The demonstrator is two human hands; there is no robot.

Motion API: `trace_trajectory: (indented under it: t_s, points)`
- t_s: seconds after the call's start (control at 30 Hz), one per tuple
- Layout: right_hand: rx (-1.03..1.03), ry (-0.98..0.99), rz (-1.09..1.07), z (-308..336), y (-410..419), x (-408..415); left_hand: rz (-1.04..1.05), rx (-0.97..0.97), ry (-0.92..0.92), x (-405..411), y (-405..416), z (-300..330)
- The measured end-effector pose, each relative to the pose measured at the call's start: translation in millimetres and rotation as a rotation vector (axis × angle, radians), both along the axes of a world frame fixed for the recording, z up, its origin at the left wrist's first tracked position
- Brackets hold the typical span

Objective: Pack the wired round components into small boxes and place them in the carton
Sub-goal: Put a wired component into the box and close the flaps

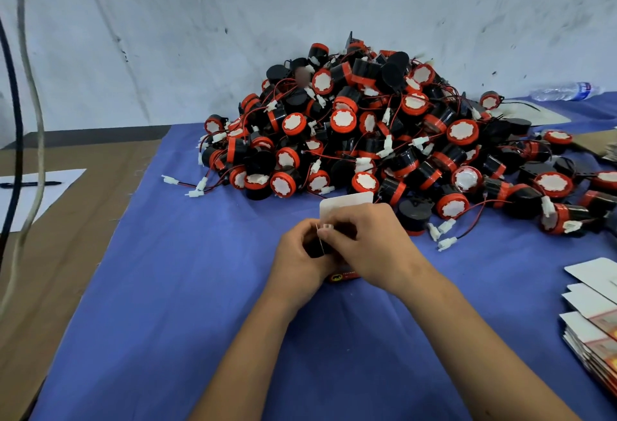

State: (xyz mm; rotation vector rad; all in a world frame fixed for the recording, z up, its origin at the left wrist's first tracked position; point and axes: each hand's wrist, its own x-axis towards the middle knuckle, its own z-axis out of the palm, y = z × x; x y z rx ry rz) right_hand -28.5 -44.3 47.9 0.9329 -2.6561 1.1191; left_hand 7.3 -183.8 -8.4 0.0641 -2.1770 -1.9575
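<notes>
On the blue worktop [167, 304], the left hand [297, 257] curls round a small box [344, 273], its white flap [347, 202] upright on the far side. The right hand [370, 243] pinches at the box's open mouth, apparently tucking a dark component inside. The pile of wired round components [384, 130] lies just beyond both hands, nearer the right. No carton shows.

Heap of wired round components [384, 133] at the tabletop [167, 320] rear; both hands before it; flat boxes [591, 320] right; paper [33, 197] left.
</notes>
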Motion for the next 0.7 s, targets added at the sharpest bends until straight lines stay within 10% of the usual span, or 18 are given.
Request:
trace_trajectory:
  t_s: [0.33, 0.7]
  points:
    - [0.018, 0.071, -0.054, -3.8, 4.7, 1.7, -0.28, -0.02, -0.047, 3.2, -15.7, 3.8]
    - [0.248, 0.244, 0.146, -14.9, 18.1, 9.7, -0.113, -0.223, 0.057, -0.4, -17.8, -1.2]
